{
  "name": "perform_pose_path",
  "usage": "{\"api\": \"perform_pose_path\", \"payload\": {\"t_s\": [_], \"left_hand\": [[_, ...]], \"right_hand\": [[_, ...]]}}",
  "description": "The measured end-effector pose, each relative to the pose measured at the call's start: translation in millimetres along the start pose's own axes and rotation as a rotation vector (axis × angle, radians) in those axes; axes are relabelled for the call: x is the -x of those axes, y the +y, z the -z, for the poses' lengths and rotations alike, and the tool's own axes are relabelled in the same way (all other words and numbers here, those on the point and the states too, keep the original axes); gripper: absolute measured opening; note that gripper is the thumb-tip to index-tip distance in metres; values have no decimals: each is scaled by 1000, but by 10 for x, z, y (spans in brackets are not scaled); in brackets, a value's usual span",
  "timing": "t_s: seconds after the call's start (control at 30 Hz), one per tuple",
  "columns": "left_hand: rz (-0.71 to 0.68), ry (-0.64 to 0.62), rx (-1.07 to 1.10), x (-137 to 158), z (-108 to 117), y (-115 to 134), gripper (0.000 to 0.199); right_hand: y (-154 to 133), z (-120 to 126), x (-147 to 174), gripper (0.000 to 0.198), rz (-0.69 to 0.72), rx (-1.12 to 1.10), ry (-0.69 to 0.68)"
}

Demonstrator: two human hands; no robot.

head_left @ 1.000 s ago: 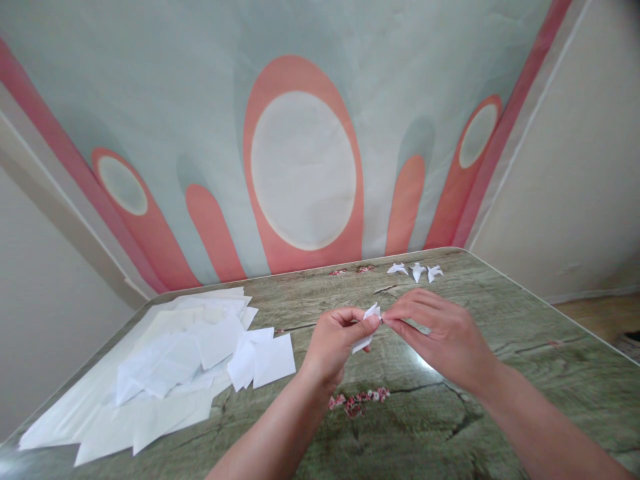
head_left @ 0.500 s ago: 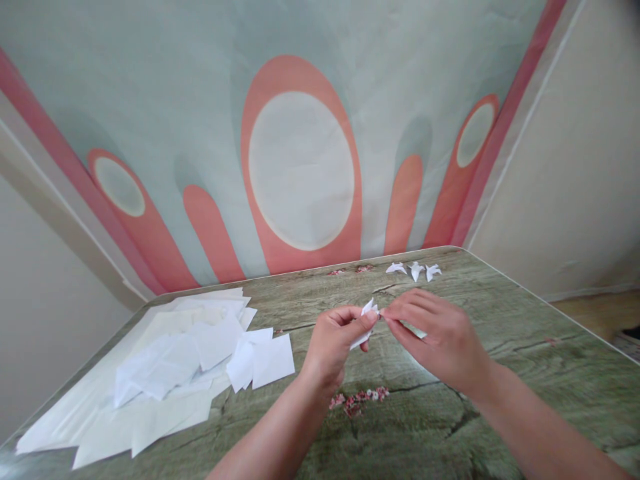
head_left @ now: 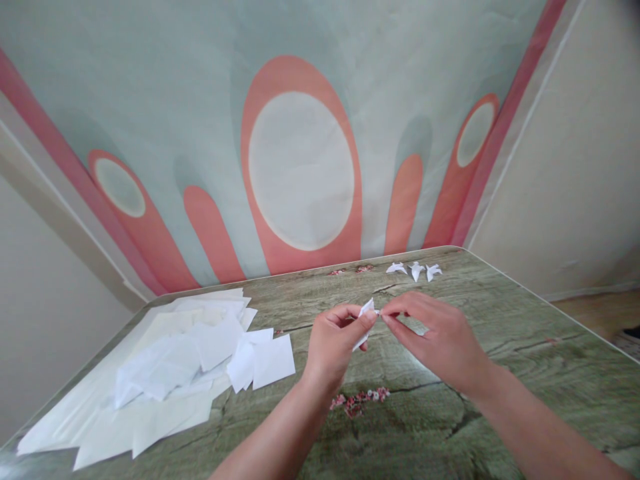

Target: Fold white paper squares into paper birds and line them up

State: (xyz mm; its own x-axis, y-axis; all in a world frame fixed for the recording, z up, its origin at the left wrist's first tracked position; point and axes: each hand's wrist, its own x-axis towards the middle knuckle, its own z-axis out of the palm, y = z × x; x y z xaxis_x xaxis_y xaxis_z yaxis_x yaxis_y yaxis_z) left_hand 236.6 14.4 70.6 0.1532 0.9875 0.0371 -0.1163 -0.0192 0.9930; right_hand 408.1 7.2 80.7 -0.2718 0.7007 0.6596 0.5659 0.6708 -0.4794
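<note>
Between my two hands, above the middle of the table, is a small folded piece of white paper (head_left: 367, 308). My left hand (head_left: 334, 337) grips it between thumb and fingers, which cover most of its body. My right hand (head_left: 435, 333) pinches its right-hand tip with thumb and forefinger. Its exact folds are too small and too covered to make out. Farther back on the right lie three white folded paper birds: one on the left (head_left: 397, 267), one in the middle (head_left: 415, 270) and one on the right (head_left: 433, 271).
Large white sheets (head_left: 105, 413) spread across the left of the wood-patterned table (head_left: 300, 433). Smaller white paper squares (head_left: 274, 361) lie on and beside them. A wall covering with pink shapes (head_left: 300, 167) rises behind the table's far edge.
The hands have barely moved. My right hand's fingers have shifted slightly at the paper's tip, and the folded paper has turned a little in my left hand.
</note>
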Motion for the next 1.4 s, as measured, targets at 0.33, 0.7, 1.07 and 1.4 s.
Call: {"api": "perform_pose_path", "payload": {"t_s": [0.33,0.7,1.07,1.4], "left_hand": [[-110,35,-133,9,-6,-37,25],[-117,39,-152,21,-12,-30,24],[-250,64,-296,10,-22,18,17],[-330,85,-388,44,-54,40,9]], "right_hand": [[-121,65,-81,13,-455,-206,-146],[28,-1,-46,20,-610,-543,-245],[87,16,-36,23,-692,-914,-312],[85,25,-52,19,-700,-883,-294]]}}
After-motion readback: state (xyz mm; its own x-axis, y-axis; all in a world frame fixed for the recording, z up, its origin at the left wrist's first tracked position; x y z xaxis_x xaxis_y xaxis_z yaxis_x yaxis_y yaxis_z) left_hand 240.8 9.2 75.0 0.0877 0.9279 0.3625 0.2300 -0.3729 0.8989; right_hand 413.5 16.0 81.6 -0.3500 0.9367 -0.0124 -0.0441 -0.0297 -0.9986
